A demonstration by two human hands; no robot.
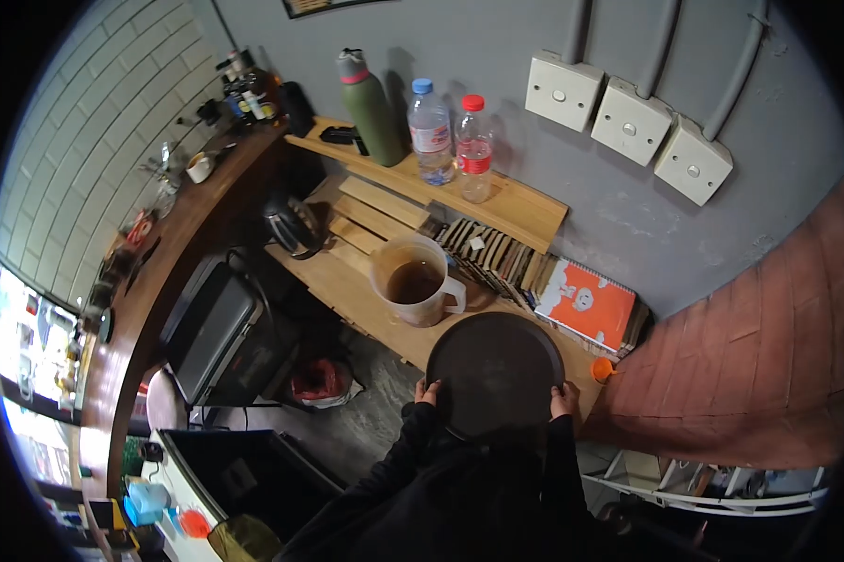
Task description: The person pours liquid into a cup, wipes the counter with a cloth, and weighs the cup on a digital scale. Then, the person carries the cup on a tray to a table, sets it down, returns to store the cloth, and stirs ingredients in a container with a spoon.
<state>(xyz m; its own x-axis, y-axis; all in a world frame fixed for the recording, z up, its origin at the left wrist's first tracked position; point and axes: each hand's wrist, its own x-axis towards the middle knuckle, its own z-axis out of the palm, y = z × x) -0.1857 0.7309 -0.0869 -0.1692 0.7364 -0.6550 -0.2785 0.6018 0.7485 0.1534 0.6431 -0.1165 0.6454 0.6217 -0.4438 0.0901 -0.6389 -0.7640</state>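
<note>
A round dark serving tray (495, 375) is held level in front of my body, its top bare. My left hand (426, 392) grips the tray's left rim, fingers closed around it. On the opposite rim, my right hand (563, 400) is closed in the same way. Just beyond the tray stands a large translucent plastic jug (410, 307) with brown liquid in it and its handle turned to the right. The jug rests on a wooden bench (352, 290).
Behind the jug, a shelf (525, 214) holds a green flask (372, 117) and two plastic bottles. Books line the bench's wall side, with an orange notebook (586, 304) on top. A black kettle (293, 228) stands left, an orange funnel-like item (602, 370) right. A lined bin (326, 382) sits below.
</note>
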